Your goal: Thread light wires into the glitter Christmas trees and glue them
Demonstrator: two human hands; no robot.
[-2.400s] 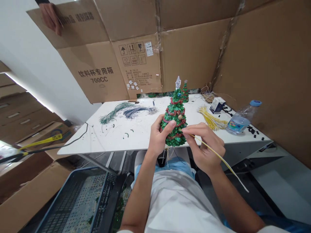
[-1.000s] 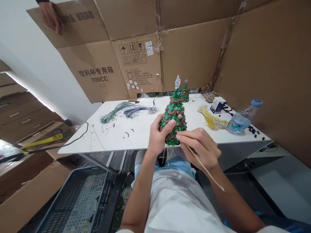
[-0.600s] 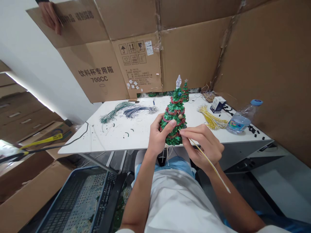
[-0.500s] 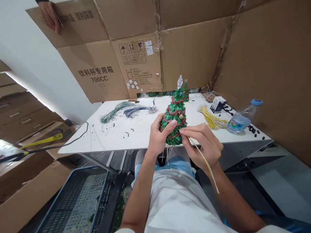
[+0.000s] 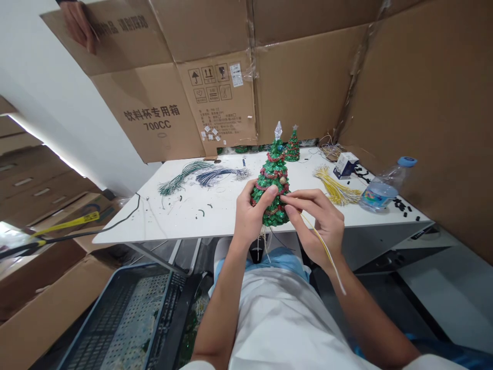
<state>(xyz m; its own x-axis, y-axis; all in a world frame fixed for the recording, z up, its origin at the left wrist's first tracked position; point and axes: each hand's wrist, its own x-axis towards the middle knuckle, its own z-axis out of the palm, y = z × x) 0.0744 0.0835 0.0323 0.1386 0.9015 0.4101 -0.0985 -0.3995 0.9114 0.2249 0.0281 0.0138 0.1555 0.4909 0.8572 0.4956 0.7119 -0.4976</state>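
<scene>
A green Christmas tree figurine (image 5: pixel 275 169) with red garlands and a clear pointed top stands nearly upright in my left hand (image 5: pixel 252 213), whose thumb presses its front. Thin wires hang from its base. My right hand (image 5: pixel 318 221) is at the tree's right side, thumb and fingers closed on a yellow and white wire (image 5: pixel 325 246) that trails down over the wrist. The wire's upper end is hidden by the fingertips. Behind on the table stands a smaller tree figurine (image 5: pixel 292 146) with a star on top.
On the white table (image 5: pixel 185 216) lie green wires (image 5: pixel 183 177), blue wires (image 5: pixel 219 176) and yellow wires (image 5: pixel 337 187). A water bottle (image 5: pixel 381 190) and small box (image 5: pixel 345 165) are at right. Cardboard (image 5: pixel 215 103) walls the back; another person's hand (image 5: pixel 79 25) rests on it. A blue crate (image 5: pixel 115 313) sits lower left.
The tree and both hands have shifted slightly left, uncovering more of the smaller tree behind. My right fingertips are a little higher on the tree's side.
</scene>
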